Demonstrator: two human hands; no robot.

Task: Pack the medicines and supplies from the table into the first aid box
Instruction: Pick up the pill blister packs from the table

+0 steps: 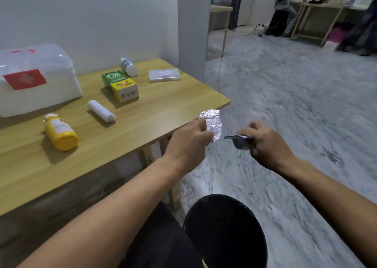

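Note:
My left hand (188, 140) pinches a silver foil blister strip (213, 122) just off the table's right corner. My right hand (265, 143) grips a second, darker foil strip (239, 140) over the floor. The white first aid box (36, 80) with a red label stands shut at the table's back left. On the wooden table (167, 102) lie a yellow bottle (61, 132), a white bandage roll (101, 111), a green and yellow carton (121, 86), a small white bottle (129, 67) and a flat white packet (164, 75).
The table's right edge drops off to a marble floor (295, 96). A white pillar (193, 27) rises behind the table. A black round stool (226, 231) is below my arms. People stand by other tables (318, 8) at the far back.

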